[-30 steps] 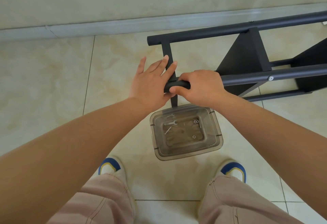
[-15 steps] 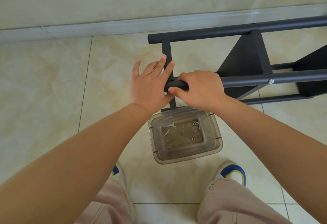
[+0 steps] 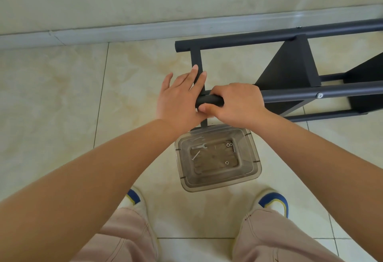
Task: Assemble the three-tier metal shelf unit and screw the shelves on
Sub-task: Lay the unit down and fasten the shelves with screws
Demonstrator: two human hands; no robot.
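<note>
- While the right hand (image 3: 236,104) keeps its fingers curled round the end of the near black tube (image 3: 209,101), little has shifted over the last second: the shelf frame (image 3: 290,69) lies on its side on the floor tiles (image 3: 62,96), as before.
- Left hand (image 3: 180,98) stays flat, fingers straight and close together, pressed against the crossbar (image 3: 196,58) just beside the tube end.
- Judging by this, a joint is being seated or steadied; hardware still waits in the clear bin (image 3: 217,183) below.

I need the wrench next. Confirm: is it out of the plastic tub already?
No, the wrench lies inside the plastic tub, and neither hand holds it.
</note>
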